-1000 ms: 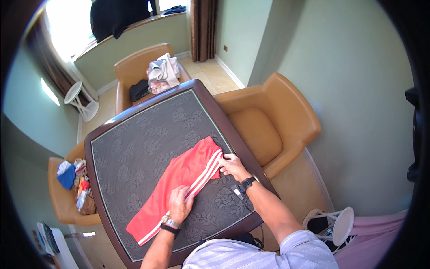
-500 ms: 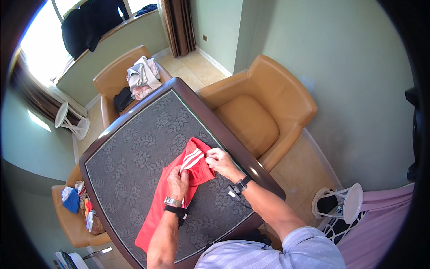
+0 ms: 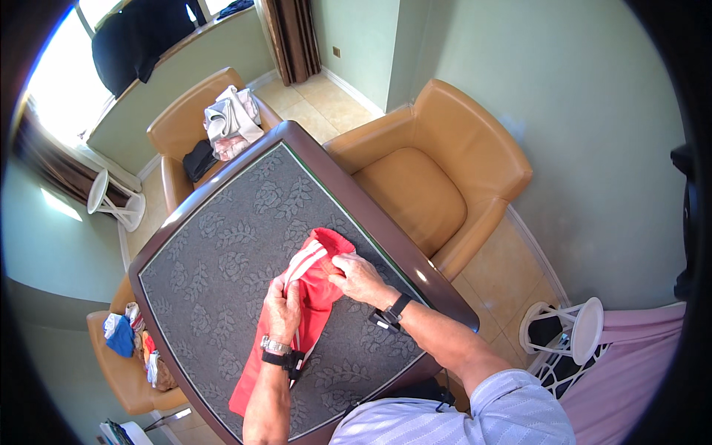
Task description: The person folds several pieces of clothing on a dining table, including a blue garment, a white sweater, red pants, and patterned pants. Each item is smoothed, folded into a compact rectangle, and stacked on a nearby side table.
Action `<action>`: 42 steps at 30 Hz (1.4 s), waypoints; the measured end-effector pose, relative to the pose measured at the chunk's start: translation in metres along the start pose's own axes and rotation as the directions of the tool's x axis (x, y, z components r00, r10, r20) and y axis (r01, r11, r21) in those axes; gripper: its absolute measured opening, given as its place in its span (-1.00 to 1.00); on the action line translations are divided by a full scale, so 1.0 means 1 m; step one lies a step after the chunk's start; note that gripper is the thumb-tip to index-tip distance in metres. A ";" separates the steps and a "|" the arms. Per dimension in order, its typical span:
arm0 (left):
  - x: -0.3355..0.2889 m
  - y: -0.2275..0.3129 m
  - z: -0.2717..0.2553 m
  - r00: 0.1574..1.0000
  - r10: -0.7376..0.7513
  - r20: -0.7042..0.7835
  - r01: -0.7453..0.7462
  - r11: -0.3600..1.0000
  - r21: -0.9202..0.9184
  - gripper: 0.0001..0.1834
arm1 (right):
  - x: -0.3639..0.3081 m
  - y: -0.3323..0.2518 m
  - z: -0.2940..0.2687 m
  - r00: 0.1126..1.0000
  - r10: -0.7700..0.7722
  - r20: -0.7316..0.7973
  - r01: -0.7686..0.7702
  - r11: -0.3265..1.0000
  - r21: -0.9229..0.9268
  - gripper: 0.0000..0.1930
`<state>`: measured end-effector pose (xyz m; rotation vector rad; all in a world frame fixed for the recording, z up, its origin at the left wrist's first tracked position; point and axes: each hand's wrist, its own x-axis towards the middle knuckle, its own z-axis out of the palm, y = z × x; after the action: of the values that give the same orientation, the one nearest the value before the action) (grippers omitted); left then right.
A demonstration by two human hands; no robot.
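The left hand's grip is a pinch: thumb and fingers hold a fold of the red garment beside its white stripes. The right hand's grip lies at the upper end of the same garment, thumb and fingers bent against the cloth; whether they are pressed together on it I cannot tell. With twelve at the top and the dial centred on the surface, the garment stretches from a bunched end near one o'clock down to a flatter end at seven, partly under the left forearm.

The left wrist carries a silver watch and a black strap; the right wrist has a black band. The surface is dark grey with a raised flower pattern and a dark brown border.

Between one and two o'clock stands a tan chair. At eleven another chair bears a pile of pale clothes, a dark cloth beside it. At eight, a mixed heap of clothes sits on a third chair. A white stool is at ten, and a second one just past three, near pink fabric. A brown curtain hangs at twelve.
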<state>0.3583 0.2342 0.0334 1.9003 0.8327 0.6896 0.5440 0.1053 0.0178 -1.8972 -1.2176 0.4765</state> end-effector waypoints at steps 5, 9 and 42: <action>0.000 -0.010 -0.012 0.998 -0.006 -0.070 0.001 0.997 -0.072 -0.85 | 0.014 0.002 0.000 0.970 -0.243 -0.023 0.244 0.967 0.075 -0.66; 0.002 -0.013 -0.019 0.997 -0.016 -0.077 0.009 0.996 -0.085 -0.85 | -0.008 0.019 -0.003 0.960 -0.280 0.023 0.281 0.959 -0.029 -0.47; 0.004 0.001 -0.007 0.997 0.000 -0.079 -0.002 1.000 -0.030 -0.87 | 0.017 0.042 -0.009 0.924 0.162 -0.345 -0.193 0.979 -0.059 -0.81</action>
<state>0.3558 0.2408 0.0376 1.8572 0.8663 0.7782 0.5816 0.1079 -0.0083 -2.0766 -0.8578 0.1755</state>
